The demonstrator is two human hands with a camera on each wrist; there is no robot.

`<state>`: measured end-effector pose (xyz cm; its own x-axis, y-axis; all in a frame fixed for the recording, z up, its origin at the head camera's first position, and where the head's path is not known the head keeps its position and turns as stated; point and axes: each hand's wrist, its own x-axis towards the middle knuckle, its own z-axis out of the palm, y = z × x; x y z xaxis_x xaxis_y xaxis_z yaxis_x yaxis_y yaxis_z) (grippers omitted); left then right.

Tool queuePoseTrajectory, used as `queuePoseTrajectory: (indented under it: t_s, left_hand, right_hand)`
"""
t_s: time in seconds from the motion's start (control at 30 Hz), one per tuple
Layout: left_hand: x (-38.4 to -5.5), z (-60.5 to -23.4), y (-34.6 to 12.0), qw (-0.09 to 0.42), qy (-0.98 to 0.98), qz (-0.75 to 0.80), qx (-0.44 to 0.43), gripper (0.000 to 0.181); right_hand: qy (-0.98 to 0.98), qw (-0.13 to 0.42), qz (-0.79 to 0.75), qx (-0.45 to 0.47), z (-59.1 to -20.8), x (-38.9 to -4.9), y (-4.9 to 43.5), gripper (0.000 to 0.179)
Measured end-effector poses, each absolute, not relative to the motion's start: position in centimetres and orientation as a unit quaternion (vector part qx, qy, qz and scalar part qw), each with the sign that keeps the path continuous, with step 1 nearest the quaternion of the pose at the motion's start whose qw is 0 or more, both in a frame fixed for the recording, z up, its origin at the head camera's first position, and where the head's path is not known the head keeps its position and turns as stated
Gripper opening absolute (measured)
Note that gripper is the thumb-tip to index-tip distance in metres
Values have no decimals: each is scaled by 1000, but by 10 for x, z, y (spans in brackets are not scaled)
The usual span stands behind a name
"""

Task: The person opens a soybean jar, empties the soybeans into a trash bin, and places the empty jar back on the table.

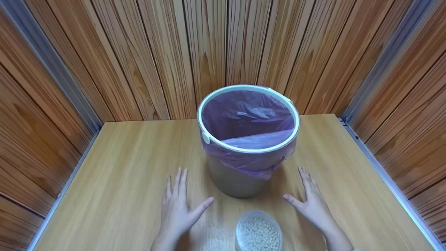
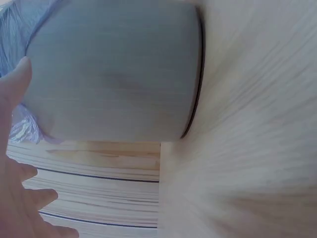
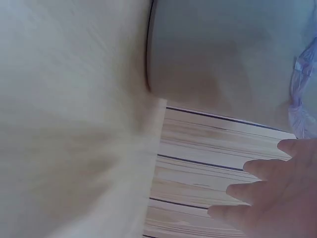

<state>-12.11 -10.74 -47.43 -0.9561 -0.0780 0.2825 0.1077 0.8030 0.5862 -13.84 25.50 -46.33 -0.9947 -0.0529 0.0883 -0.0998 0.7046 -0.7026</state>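
A grey-brown trash can (image 1: 230, 177) stands upright on the wooden table, with a white rim ring (image 1: 249, 150) round its top. Its purple trash bag (image 1: 251, 162) lines the inside and hangs over the outside below the ring. To the front left of the can my left hand (image 1: 178, 209) is spread, thumb apart from the fingers, holding nothing. My right hand (image 1: 315, 205) mirrors it at the front right, likewise holding nothing. Neither touches the can. Between the hands, nearer me, sits a clear round tub (image 1: 259, 233) of small pale beads or beans.
Wood-panelled walls (image 1: 205, 52) close off the back and both sides. Metal strips (image 1: 386, 174) run along the table's side edges. The table top (image 1: 136, 157) is light wood, and the can stands close to its back edge.
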Motion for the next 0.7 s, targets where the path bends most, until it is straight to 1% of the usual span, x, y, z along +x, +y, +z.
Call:
queuePoseTrajectory:
  t_s: [0.1,0.17,0.47,0.57,0.7]
  left_hand:
    - [-118,-477,-102,158,-927,-339,-20,107]
    - [-116,-480,-99,160,-922,-352,-27,106]
    - [-106,-492,-83,146,-899,-411,-41,103]
    - [-102,-496,-78,142,-892,-426,-47,102]
    - [-97,-502,-73,131,-886,-440,-59,100]
  right_hand:
    - [-902,16,429,39,-466,-134,252,94]
    - [-887,15,459,39,-469,-131,250,91]
    - [-839,41,537,75,-489,-117,239,80]
    - [-829,36,552,80,-495,-115,235,77]
    - [-811,14,578,88,-503,-112,230,74]
